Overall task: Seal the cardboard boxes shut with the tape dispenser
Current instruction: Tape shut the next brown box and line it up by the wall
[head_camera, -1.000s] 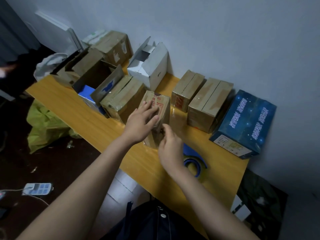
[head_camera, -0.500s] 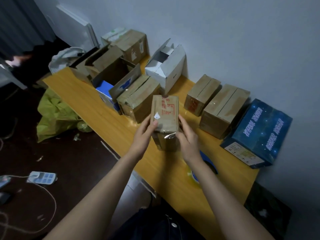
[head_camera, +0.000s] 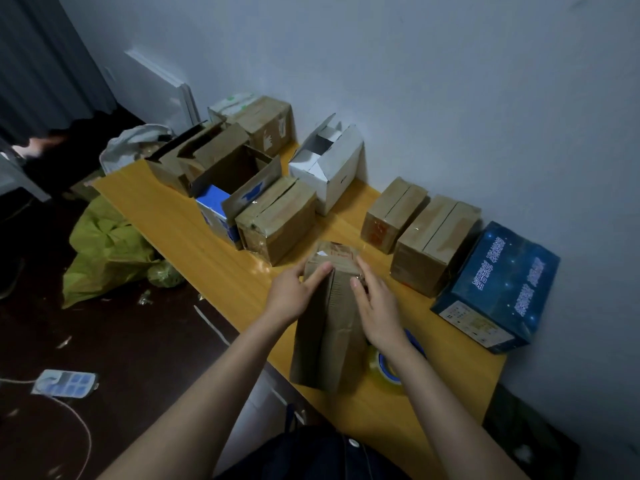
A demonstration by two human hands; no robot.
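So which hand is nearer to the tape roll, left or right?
Right. The right hand grips the cardboard box just beside the tape roll, its wrist over it. The left hand grips the box's other side, farther away.

Brown cardboard boxes [head_camera: 434,242] sit on an orange-yellow table [head_camera: 166,209]; one box [head_camera: 498,289] is dark blue, star-speckled, another [head_camera: 329,168] white, and the floor bag [head_camera: 104,251] yellow-green.

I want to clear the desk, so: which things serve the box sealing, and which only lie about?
Job: held cardboard box, tape dispenser, open brown box, open white box.
Lying about: green bag, power strip, white boards against the wall.
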